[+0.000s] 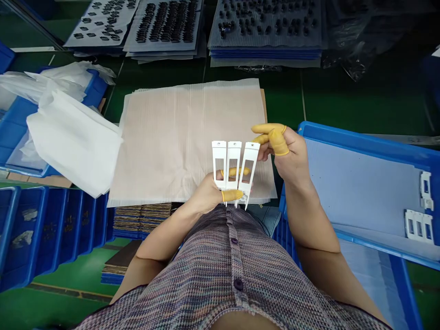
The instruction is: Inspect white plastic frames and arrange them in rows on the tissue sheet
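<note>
My left hand [209, 192] is closed on three white plastic frames [232, 184], held side by side above the paper sheet. Each frame is long and narrow with a rectangular window, and the rightmost one leans away from the other two. Yellow finger cots cover the left thumb and a finger that shows through the windows. Just right of the frames' tops is my right hand [290, 149], also in yellow finger cots. Its index finger stretches left and the others are bent, with nothing visible held. Whether a right fingertip touches the rightmost frame I cannot tell.
A pale paper sheet [165, 137] lies on the green table. White wrapping sheets [74, 137] overlap its left edge. At right, a blue tray [357, 183] holds several white frames [419, 225]. Small black parts [167, 23] stand on stacked sheets behind. Blue bins [51, 224] line the lower left.
</note>
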### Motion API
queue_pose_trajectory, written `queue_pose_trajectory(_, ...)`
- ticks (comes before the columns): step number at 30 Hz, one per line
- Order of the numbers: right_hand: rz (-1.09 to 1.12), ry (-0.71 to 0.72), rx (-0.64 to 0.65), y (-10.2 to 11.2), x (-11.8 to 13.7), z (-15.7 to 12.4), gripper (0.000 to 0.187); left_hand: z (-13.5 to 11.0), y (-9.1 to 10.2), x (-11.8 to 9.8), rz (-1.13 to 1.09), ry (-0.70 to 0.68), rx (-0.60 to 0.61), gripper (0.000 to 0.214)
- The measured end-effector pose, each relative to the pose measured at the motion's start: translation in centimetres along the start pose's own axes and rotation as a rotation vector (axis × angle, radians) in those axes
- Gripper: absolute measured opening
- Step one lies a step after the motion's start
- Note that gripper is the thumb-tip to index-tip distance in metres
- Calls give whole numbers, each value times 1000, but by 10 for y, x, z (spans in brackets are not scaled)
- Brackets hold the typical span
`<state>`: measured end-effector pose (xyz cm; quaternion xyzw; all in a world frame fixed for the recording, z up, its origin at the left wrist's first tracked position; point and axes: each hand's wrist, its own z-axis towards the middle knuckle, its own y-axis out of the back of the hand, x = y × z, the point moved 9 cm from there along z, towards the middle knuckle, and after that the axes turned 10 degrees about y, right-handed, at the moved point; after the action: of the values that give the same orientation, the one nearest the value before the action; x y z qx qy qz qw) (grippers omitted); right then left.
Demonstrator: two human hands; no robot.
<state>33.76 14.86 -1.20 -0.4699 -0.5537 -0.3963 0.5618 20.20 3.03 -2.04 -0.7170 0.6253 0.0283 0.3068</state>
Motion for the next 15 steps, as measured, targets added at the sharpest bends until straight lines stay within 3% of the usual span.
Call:
queue_pose_trajectory(6, -228, 138, 95, -13, 20, -4, 42, -3, 8, -13, 157, -180, -167, 44)
queue_pose_trajectory(10, -236, 181, 167, -13, 25, -9, 39, -4, 14, -10, 126, -168, -190, 49)
queue_pose_trajectory(15, -234, 189, -57, 6, 27, -9, 32, -4, 7, -1, 54, -65, -63, 58)
